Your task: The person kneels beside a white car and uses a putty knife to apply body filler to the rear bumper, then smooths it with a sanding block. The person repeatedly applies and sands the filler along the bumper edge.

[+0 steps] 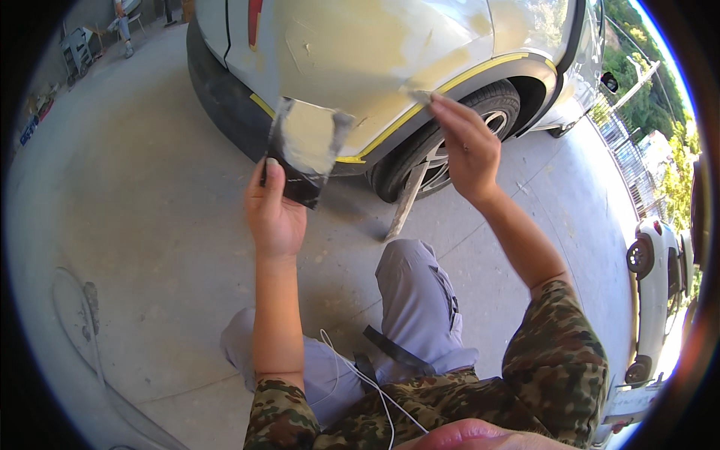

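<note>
My left hand grips a flat black mixing board by its lower end, thumb on top. Cream-coloured body filler is smeared thickly over the board's upper part. My right hand pinches a small thin filler spreader between thumb and fingers. Its edge is at the car's rear side panel, just above the wheel arch; whether it touches cannot be told. Dull yellowish patches cover that pale panel. Yellow masking tape runs along the border of the dark arch trim and down by the bumper.
A wooden strip leans against the rear wheel. A hose lies on the concrete floor at left. A white cord hangs across my lap. Another person is far left; a white car stands at right.
</note>
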`<state>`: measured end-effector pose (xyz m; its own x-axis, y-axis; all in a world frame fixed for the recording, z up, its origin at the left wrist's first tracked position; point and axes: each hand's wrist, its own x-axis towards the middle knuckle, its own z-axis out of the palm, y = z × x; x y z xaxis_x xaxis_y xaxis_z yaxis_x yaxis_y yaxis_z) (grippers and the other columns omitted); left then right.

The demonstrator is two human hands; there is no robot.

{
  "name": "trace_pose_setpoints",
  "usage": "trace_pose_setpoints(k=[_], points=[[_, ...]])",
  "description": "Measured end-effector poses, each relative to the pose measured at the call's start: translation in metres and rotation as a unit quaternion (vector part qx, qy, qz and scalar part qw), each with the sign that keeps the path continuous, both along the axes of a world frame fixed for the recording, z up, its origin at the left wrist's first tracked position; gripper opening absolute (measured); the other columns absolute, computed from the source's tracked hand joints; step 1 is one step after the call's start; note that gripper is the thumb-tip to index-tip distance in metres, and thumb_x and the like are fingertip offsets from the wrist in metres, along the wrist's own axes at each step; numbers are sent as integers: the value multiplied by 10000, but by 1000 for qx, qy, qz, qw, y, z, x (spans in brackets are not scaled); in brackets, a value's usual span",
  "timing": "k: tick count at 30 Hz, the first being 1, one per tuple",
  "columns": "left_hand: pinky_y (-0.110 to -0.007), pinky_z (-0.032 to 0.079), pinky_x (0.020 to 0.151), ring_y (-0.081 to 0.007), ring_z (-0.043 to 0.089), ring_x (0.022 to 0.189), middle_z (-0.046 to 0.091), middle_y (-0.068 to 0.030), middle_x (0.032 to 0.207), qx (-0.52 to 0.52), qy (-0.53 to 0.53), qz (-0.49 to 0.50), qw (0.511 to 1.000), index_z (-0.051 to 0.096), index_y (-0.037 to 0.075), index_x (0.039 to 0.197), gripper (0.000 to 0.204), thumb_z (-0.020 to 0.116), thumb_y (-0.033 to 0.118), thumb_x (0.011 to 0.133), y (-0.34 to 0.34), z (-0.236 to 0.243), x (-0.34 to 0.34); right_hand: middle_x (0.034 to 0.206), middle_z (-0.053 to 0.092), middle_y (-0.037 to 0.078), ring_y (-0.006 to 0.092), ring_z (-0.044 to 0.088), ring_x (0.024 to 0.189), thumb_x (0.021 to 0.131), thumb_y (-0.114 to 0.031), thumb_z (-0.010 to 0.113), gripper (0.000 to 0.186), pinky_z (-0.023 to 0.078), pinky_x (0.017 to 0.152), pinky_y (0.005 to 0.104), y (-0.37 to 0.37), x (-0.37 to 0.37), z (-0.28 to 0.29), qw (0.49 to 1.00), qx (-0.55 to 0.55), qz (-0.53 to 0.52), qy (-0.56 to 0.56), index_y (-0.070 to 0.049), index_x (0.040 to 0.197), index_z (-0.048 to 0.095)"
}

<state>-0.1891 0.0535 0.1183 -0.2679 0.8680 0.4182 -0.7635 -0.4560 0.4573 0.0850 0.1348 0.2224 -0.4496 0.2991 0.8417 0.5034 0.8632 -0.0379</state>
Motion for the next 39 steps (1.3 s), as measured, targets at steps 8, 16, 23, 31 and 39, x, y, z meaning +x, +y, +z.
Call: trace_pose_setpoints(k=[8,16,23,31,39], points=[[-373,542,1041,-220,687,1168,696,-160,1286,9,-6,-90,996,584,-103,1349,380,599,190,1108,-1,-5,46,1151,742,86,100,644,1033,1047,-15,635,331,527,925,265,-61,-49,7,720,-431,335,429,94,1359,654],[-357,550,1023,-202,690,1144,709,-147,1243,-45,6,-63,997,592,-106,1342,377,614,184,1100,-1,-10,43,1035,761,120,142,648,843,946,63,652,344,519,789,259,-56,-29,7,942,-312,100,78,-7,1273,733],[-274,548,896,-134,688,1015,728,-94,1155,-59,-22,-35,997,630,-91,1318,373,621,213,1101,2,-11,56,1044,772,154,214,730,835,903,87,641,330,570,762,309,-47,-7,4,973,-229,-2,-38,15,1205,753],[-219,488,849,-65,615,967,719,-47,1122,-115,223,142,958,645,-74,1372,428,631,258,1102,-6,-15,57,1083,777,179,264,769,889,880,122,655,350,597,783,316,-61,-55,-19,992,-63,-14,109,2,1188,770],[-192,437,785,-26,553,895,692,10,1033,-95,208,270,935,692,-41,1315,341,617,217,1106,-12,6,39,1096,779,169,258,766,937,904,115,644,315,591,805,318,-64,-58,-45,980,-184,39,70,12,1178,763]])
